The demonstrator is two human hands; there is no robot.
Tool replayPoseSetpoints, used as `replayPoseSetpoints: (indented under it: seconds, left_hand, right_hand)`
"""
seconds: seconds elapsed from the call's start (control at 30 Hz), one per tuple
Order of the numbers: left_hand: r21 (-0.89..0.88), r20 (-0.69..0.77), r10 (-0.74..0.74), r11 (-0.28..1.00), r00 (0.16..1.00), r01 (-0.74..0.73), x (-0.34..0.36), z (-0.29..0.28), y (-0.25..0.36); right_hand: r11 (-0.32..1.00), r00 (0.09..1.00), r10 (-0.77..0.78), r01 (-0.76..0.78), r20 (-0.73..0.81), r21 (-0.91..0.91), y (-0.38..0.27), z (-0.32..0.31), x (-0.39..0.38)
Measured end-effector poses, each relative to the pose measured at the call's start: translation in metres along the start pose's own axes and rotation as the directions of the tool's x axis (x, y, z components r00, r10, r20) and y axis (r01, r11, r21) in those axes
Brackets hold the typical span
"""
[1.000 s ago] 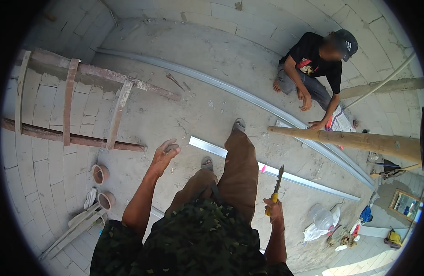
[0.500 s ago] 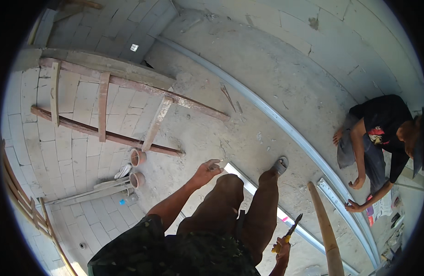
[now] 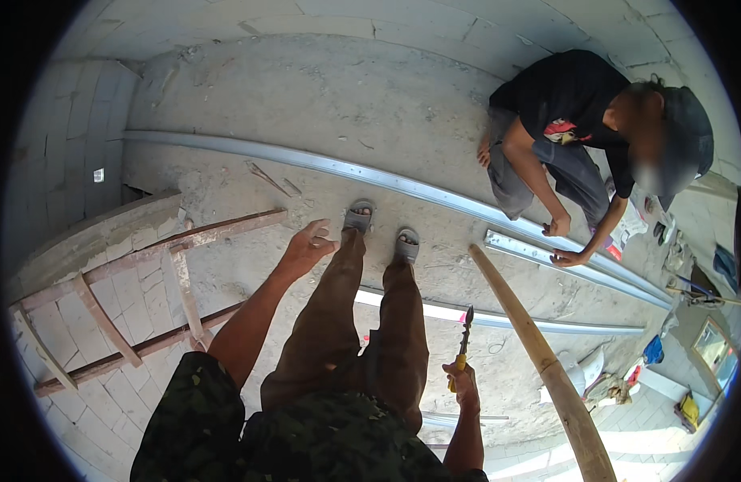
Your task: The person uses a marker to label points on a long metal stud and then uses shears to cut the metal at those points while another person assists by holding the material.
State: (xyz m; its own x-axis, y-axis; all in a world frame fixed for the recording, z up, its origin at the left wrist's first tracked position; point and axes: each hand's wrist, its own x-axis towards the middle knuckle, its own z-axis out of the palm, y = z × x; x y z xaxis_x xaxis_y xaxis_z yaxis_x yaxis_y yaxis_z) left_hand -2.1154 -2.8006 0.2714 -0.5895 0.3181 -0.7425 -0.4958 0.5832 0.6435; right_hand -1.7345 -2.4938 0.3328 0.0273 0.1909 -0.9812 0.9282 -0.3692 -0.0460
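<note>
My right hand [image 3: 465,386] is closed round the yellow handles of a pair of tin snips [image 3: 465,341], whose dark, pointed jaws aim away from me. Out ahead on the left, my left hand [image 3: 306,247] hangs in the air with bent fingers apart; I see nothing in it. Beneath and between them, a metal channel [image 3: 539,324] lies on the floor, passing behind my legs. A longer metal channel [image 3: 370,177] runs across the floor beyond my feet. A shorter perforated metal piece [image 3: 539,254] lies alongside it, near a co-worker's hands.
A co-worker [image 3: 567,112] in a black shirt crouches at the far right, hands by the channels. A wooden pole [image 3: 539,353] slants up at my right. On the left stands a wooden ladder [image 3: 105,321] against block masonry. Bags and tools [image 3: 619,377] clutter the right side.
My view has swung to the right, and both my feet now show side by side. The snips stay in my right hand, now pointing more upright. The co-worker's hands remain by the metal pieces.
</note>
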Motion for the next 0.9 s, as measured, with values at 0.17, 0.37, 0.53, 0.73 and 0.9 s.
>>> replayPoseSetpoints:
  seconds: [0.17, 0.37, 0.53, 0.73, 0.9]
  left_hand:
    - [0.166, 0.110, 0.014, 0.986, 0.994, -0.032, 0.050, 0.000, 0.028]
    - [0.338, 0.103, -0.005, 0.941, 0.995, -0.031, 0.078, 0.000, 0.025]
    - [0.335, 0.091, 0.012, 0.941, 0.996, -0.042, 0.108, 0.045, 0.000]
    - [0.458, 0.183, 0.086, 0.874, 0.979, -0.162, 0.215, 0.170, -0.062]
    - [0.594, 0.282, 0.465, 0.602, 0.839, -0.534, 0.342, 0.265, -0.119]
  right_hand:
    - [0.991, 0.999, 0.013, -0.007, -0.050, 0.133, 0.027, 0.019, 0.011]
    - [0.990, 1.000, 0.010, -0.006, -0.030, 0.142, 0.026, 0.030, 0.038]
    - [0.991, 0.996, -0.088, 0.090, -0.030, 0.100, 0.020, 0.007, 0.105]
    - [0.945, 0.944, -0.298, 0.271, -0.141, -0.183, 0.017, -0.026, 0.232]
    - [0.952, 0.941, -0.301, 0.288, -0.153, -0.101, 0.023, -0.026, 0.322]
